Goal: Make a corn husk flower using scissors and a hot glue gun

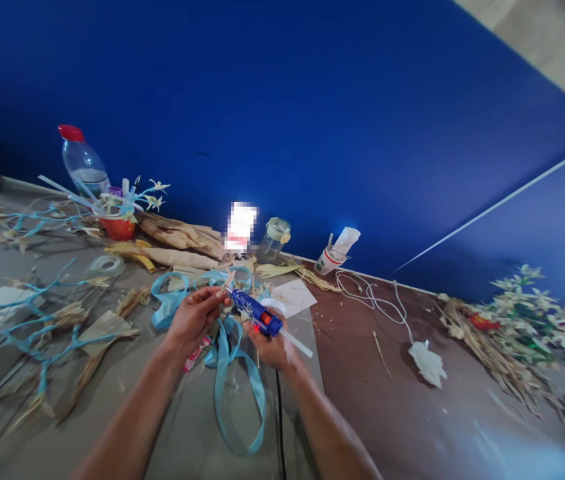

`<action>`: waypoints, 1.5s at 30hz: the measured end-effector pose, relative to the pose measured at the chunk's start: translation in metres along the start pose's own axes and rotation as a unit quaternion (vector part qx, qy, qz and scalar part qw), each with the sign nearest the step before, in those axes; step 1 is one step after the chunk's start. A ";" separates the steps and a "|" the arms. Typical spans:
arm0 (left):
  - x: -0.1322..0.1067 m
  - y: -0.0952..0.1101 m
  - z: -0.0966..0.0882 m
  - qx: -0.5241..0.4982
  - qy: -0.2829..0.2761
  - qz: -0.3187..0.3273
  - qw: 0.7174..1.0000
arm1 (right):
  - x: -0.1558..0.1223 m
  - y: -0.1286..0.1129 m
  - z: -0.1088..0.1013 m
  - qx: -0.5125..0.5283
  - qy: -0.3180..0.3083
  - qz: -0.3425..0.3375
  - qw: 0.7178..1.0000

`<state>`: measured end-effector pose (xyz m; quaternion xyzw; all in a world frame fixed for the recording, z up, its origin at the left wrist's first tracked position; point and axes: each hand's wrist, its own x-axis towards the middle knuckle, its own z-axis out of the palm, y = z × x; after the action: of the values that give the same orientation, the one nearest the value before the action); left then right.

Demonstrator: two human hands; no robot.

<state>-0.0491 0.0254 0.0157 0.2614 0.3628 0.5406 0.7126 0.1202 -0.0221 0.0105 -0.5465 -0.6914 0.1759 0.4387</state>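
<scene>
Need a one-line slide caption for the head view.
Blue glue gun in the right hand, nozzle at the left hand, above light-blue ribbon.

The glue gun (255,311) is blue with pale speckles, an orange trigger and a red light. The ribbon (220,373) is light blue. The wall (312,100) is deep blue. The bottle (82,163) has a red cap. The cord (402,313) is white; the husks (177,233) tan.

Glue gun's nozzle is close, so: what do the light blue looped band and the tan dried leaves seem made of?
Light blue looped band: likely satin ribbon, smooth with faint sheen, falling in limp curls. Tan dried leaves: probably corn husk, matte, lengthwise ribs, curled edges.
</scene>
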 end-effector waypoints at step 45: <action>-0.004 0.009 0.002 0.039 0.014 -0.016 0.999 | -0.001 0.003 -0.001 -0.011 -0.022 -0.002 1.000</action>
<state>-0.0530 0.0239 0.0244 0.2757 0.3978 0.5180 0.7054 0.1222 -0.0221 0.0088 -0.5458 -0.7040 0.1795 0.4174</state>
